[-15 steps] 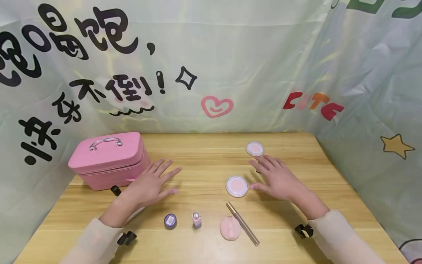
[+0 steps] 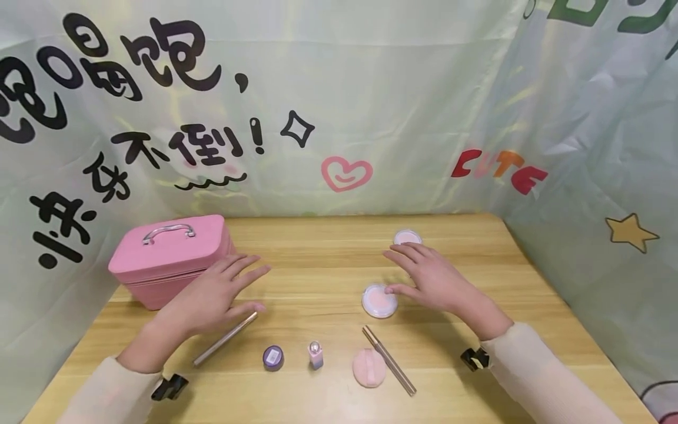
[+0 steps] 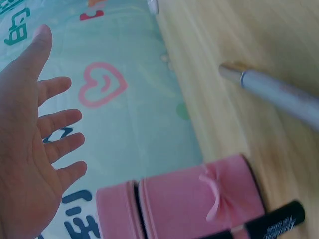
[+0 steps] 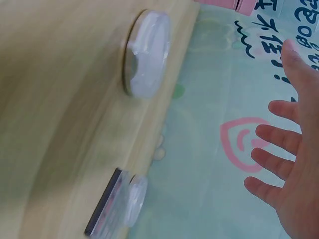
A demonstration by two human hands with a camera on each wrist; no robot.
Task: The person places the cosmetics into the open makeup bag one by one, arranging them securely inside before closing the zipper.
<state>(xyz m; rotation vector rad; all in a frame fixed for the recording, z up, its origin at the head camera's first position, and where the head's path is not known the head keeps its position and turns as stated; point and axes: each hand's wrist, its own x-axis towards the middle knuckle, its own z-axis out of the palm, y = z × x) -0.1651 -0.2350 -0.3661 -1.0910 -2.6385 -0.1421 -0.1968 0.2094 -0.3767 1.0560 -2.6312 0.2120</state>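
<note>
My left hand (image 2: 212, 297) hovers with spread fingers at the front right corner of a pink case (image 2: 169, 247), holding nothing. A slim silver tube (image 2: 226, 338) lies below its thumb. The left wrist view shows a black tube (image 3: 276, 221) before the case, hidden under the hand in the head view. My right hand (image 2: 431, 277), fingers extended and nothing in them, is above the table's right half. Its thumb overlaps the nearer round compact (image 2: 378, 301); its fingertips are just short of the farther round compact (image 2: 406, 237). A clear-lidded flat box (image 4: 107, 204) shows in the right wrist view.
Along the front of the wooden table (image 2: 307, 400) are a small purple jar (image 2: 273, 358), a small pink-and-purple bottle (image 2: 315, 355), a pink powder puff (image 2: 368, 368) and a gold-brown tube (image 2: 391, 362) touching it. A printed cloth (image 2: 413, 106) hangs behind.
My left hand has moved left and back toward me, uncovering the silver tube and covering the black one. My right hand has shifted slightly left, its thumb now over the nearer compact's edge.
</note>
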